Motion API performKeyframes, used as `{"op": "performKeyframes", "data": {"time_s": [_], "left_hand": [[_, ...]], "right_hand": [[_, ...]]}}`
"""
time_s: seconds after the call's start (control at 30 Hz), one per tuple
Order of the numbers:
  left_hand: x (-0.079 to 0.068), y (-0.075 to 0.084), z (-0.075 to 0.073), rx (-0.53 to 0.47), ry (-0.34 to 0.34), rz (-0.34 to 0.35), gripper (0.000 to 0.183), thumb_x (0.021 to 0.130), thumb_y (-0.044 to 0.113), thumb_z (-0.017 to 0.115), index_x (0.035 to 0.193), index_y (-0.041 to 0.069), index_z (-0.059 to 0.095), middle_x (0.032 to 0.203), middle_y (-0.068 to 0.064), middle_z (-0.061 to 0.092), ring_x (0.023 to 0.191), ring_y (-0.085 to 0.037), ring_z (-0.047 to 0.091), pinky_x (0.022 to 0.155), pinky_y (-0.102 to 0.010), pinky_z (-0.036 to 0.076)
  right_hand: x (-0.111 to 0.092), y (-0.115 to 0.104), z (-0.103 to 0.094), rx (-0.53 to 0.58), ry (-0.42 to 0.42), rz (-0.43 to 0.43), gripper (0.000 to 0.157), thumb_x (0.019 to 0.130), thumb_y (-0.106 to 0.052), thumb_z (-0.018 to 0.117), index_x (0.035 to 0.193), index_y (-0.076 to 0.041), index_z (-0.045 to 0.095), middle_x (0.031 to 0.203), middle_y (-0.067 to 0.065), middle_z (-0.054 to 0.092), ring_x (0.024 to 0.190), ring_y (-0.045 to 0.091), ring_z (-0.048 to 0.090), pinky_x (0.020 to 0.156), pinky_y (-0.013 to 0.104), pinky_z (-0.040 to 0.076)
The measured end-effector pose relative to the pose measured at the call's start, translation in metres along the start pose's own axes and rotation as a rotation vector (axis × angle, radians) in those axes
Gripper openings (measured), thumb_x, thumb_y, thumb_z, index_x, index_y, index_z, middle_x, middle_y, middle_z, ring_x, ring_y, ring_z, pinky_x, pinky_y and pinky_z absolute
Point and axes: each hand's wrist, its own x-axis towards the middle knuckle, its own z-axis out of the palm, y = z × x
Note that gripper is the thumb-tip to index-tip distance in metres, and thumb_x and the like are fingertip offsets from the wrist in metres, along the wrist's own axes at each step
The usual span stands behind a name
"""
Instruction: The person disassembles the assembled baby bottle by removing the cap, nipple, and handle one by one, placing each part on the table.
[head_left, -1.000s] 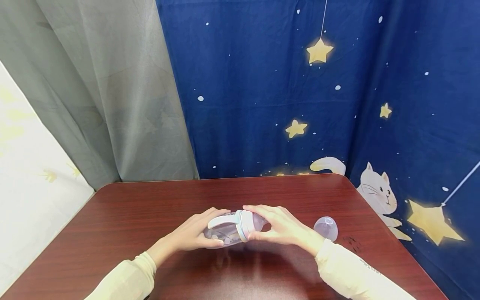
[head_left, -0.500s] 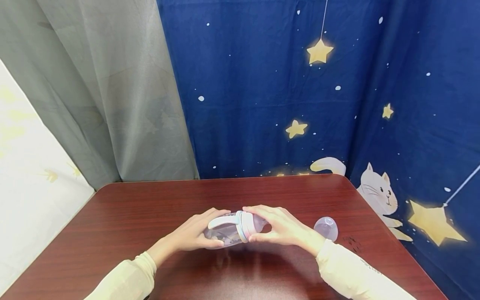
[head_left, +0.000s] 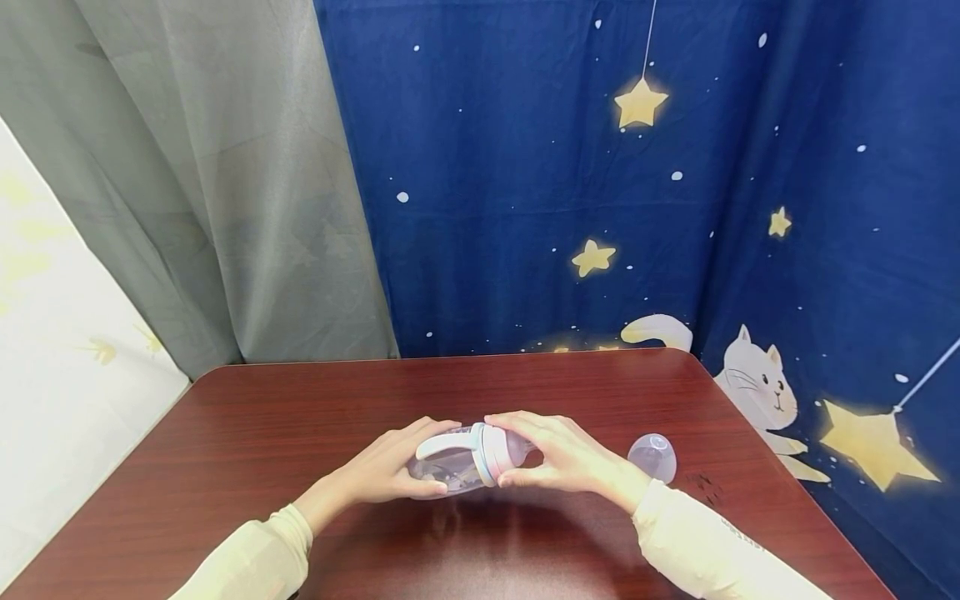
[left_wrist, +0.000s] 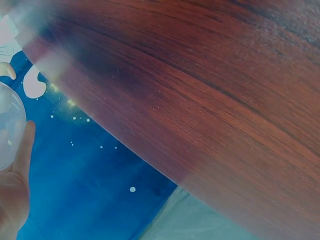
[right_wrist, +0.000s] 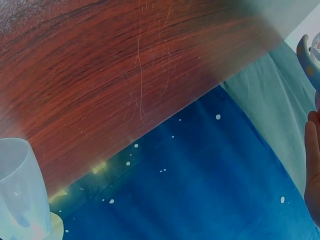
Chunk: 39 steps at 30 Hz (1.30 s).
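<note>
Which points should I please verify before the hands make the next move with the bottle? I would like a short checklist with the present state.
1. Left hand grips the bottle: ok.
2. Right hand holds the pale collar: ok.
3. Bottle upright: not ok, it is held sideways between the hands.
4. Translucent cap off the bottle: ok, it sits apart on the table.
5. Collar fully tightened: cannot tell.
6. Bottle raised off the table: cannot tell from these angles.

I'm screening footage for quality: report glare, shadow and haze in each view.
Head: glare whitens the table at bottom centre, with shadow below the bottle; left wrist: milky haze patches along the table's edge; right wrist: similar haze, upper right.
</note>
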Motion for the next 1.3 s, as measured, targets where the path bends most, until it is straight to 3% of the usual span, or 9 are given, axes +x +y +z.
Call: {"op": "performKeyframes", "data": {"time_s": [1.3], "left_hand": [[-0.0018, 0.0011, 0.0025, -0.004, -0.003, 0.001, 0.069, 0.076, 0.043, 0.070, 0.132, 0.015, 0.043, 0.107, 0.009, 0.050, 0.080, -0.004, 0.053, 0.065, -0.024, 0.045]], "right_hand": [[-0.0034, 0.0034, -0.0003, -0.044, 0.022, -0.141, 0.066, 0.077, -0.048, 0.067, 0.131, -0.015, 0.048, 0.132, 0.000, 0.047, 0.117, 0.014, 0.047, 0.089, 0.033, 0.042]]}}
